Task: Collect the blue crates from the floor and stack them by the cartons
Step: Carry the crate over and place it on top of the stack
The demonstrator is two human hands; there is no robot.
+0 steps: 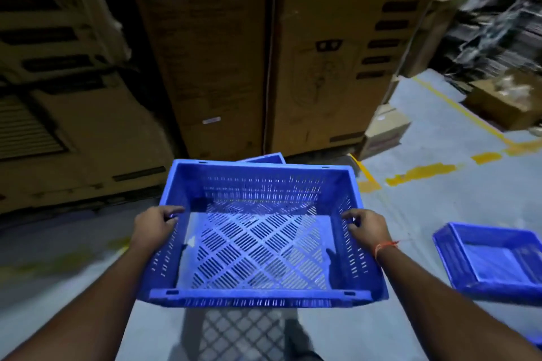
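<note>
So the big blue perforated crate [258, 231] sits dead center in the lower middle of the frame, held up off the floor between both hands. The left hand [155, 224] is clamped on the crate's left side wall, fingers curled over the top rim with the thumb on the outside. The right hand [366, 226] does the same on the right side wall, and there's an orange thread bracelet [385, 247] around that wrist. The crate is open side up, empty, and you can see its lattice shadow on the floor right below it.

Just past the far rim of the held crate, a corner of a second blue crate [264, 158] pokes out, sitting right at the foot of the tall brown cartons [337, 67] that fill the top center of the frame. A third blue crate [492, 258] sits on the floor at the right edge, well apart from the hands.

The floor [440, 205] is gray concrete with worn yellow painted lines [422, 173] running across the right side. More stacked cartons in the upper left, a smaller cardboard box [384, 132] by the right carton's base, and a blurry jumble of stuff in the upper right. The lighting is pretty dim.
</note>
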